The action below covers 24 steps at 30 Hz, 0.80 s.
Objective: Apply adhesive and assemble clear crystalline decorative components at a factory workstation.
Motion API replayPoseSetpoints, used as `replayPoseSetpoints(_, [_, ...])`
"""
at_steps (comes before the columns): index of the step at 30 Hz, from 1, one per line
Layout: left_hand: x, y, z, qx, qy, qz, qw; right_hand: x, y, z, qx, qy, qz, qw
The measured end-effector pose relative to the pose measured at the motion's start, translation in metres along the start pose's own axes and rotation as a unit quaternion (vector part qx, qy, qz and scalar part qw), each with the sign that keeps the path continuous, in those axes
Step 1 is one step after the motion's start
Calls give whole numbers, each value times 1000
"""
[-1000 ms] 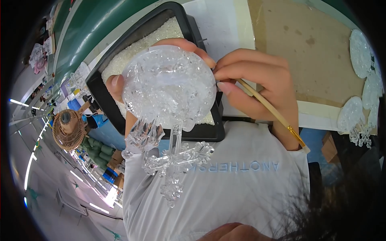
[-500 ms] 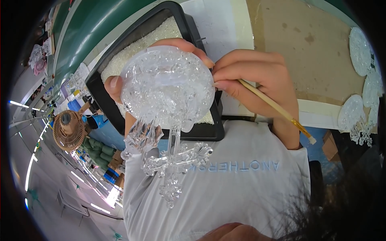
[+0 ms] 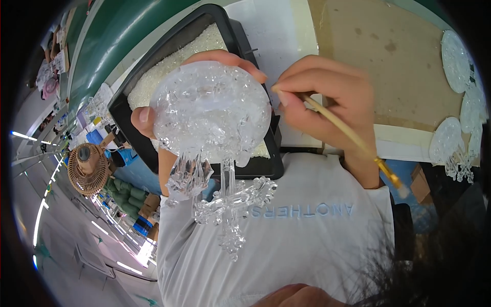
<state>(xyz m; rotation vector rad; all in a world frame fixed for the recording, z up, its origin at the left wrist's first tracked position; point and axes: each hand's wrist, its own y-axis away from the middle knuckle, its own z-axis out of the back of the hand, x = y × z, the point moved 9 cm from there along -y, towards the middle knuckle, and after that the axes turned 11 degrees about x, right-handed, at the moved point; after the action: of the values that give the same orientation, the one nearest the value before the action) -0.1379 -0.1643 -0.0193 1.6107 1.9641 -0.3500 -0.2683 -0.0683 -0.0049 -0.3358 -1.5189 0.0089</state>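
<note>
My left hand (image 3: 144, 121) is closed round the rim of a clear crystal-like ornament. Its round base (image 3: 212, 110), covered in small clear grains, faces up. From the base a clear cross (image 3: 230, 204) and a faceted clear piece (image 3: 190, 176) hang toward my shirt. Just right of the base, my right hand (image 3: 327, 97) pinches a thin paintbrush (image 3: 340, 125) with a pale wooden handle. The brush's bristle end (image 3: 402, 191) points down and right, away from the ornament. A gap separates my right fingertips from the base's rim.
Beneath the ornament stands a black tray (image 3: 279, 166) of clear granules (image 3: 204, 43). A brown cardboard sheet (image 3: 378, 61) lies to the right, with several similar clear round pieces (image 3: 455, 61) along its far right side. A wicker-like fan (image 3: 88, 169) is at left.
My right hand has drawn slightly away from the base's rim, with the brush still in it. The ornament's cross has swung a little to the right and up in my left hand.
</note>
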Motion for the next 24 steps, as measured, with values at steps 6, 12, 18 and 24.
replayPoseSetpoints(6, [3, -3, 3, -7, -13, 34, 999, -2, -1, 5, 33, 3, -4, 999])
replayPoseSetpoints(12, [5, -10, -3, 54, 78, 3, 996, 20, 1, 2, 14, 94, 125, 988])
replayPoseSetpoints(18, [4, -8, -5, 41, 70, 7, 997, 21, 3, -6, 44, 145, 130, 980])
replayPoseSetpoints(24, [1, -2, -6, -29, 69, 21, 997, 35, 9, -11, 18, 244, 206, 948])
